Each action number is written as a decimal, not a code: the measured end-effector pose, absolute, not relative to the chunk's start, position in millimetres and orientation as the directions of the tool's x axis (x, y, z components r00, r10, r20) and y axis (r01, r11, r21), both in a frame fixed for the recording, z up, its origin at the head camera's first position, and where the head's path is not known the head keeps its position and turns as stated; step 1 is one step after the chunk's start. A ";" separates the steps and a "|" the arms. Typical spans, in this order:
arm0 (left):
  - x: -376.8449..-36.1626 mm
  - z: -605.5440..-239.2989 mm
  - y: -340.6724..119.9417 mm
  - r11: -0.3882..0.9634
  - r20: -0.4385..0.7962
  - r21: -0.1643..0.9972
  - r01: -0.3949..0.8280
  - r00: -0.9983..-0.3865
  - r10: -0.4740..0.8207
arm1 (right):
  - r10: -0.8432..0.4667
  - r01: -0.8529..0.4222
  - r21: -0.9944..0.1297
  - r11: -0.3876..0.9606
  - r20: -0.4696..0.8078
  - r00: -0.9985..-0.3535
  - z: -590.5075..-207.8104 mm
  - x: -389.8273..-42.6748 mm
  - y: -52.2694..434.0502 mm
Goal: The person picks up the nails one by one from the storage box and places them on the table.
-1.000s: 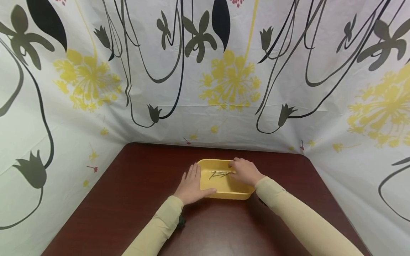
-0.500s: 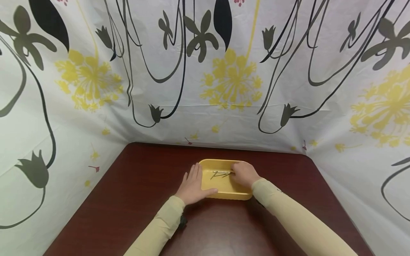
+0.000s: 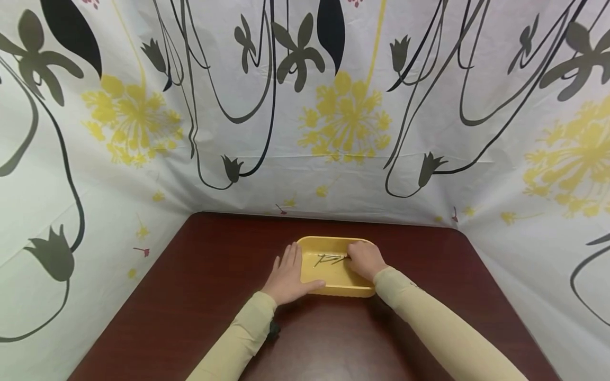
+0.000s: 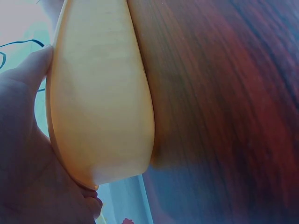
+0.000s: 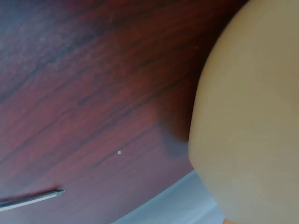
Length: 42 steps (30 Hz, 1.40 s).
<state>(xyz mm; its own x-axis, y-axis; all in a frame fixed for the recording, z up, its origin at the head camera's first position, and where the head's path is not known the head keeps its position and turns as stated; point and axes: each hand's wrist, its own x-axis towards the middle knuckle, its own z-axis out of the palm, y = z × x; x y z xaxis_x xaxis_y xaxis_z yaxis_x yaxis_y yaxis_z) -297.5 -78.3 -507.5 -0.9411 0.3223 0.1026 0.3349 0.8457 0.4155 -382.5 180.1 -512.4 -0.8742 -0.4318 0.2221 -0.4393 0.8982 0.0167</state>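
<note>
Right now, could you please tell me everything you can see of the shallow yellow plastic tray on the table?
The shallow yellow plastic tray is rectangular with rounded corners and a low raised rim, smooth and matte. It sits flat, upright, on the dark red-brown wooden table. A few thin dark pins lie inside it. The left hand rests against its left side, thumb along the near rim; the right hand reaches in over its right end, at the pins.

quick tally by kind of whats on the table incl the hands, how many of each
yellow tray: 1
thin metal pins in the tray: a small bunch, too fine to count
hands: 2, left hand against the tray's side, right hand in the tray at the pins
total: 3, plus the pins
</note>
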 end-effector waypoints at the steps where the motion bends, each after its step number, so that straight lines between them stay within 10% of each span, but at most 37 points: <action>1: -297.6 -507.5 -78.1 0.846 0.102 0.416 0.334 -0.941 0.322 | -0.425 -0.433 0.011 0.901 0.218 -0.879 -512.2 -382.5 180.0; 42: -300.7 -513.4 -77.9 0.851 0.111 0.410 0.329 -0.944 0.312 | -0.524 -0.507 0.137 0.851 0.299 -0.798 -476.9 -355.4 175.4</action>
<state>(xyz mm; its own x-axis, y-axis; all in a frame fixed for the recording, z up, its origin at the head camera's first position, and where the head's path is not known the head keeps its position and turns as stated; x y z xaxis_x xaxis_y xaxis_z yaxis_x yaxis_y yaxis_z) -300.7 -77.9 -513.4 -0.9437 0.3116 0.1112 0.3292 0.8506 0.4101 -355.4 175.4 -476.9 -0.7977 -0.5236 0.2991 -0.5071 0.8509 0.1372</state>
